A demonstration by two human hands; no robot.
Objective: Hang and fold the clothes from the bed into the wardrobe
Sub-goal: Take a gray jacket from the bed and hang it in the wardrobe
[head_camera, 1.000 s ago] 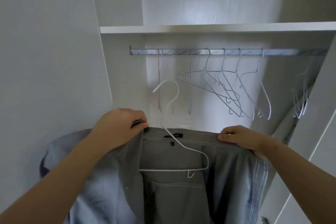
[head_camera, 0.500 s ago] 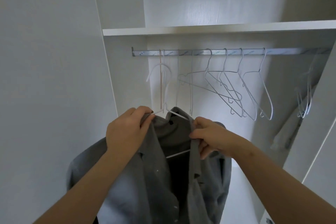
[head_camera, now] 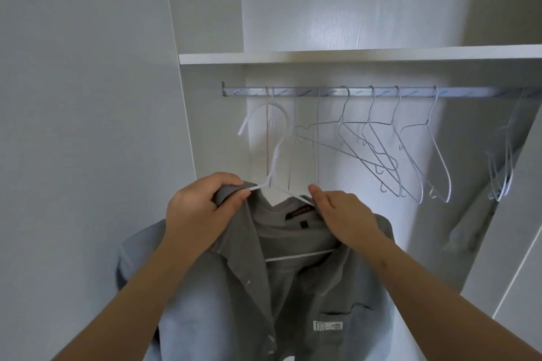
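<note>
Left hand (head_camera: 202,211) pinching grey shirt (head_camera: 234,316), pocket patch (head_camera: 328,325) marked "R"

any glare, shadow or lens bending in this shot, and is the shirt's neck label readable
Head view: a soft glare patch sits on the wardrobe's back panel above the shelf; the wardrobe's right side lies in shadow; its side edges slant, likely wide-lens bending; the grey shirt is sharp, yet its neck label is too small to read.
</note>
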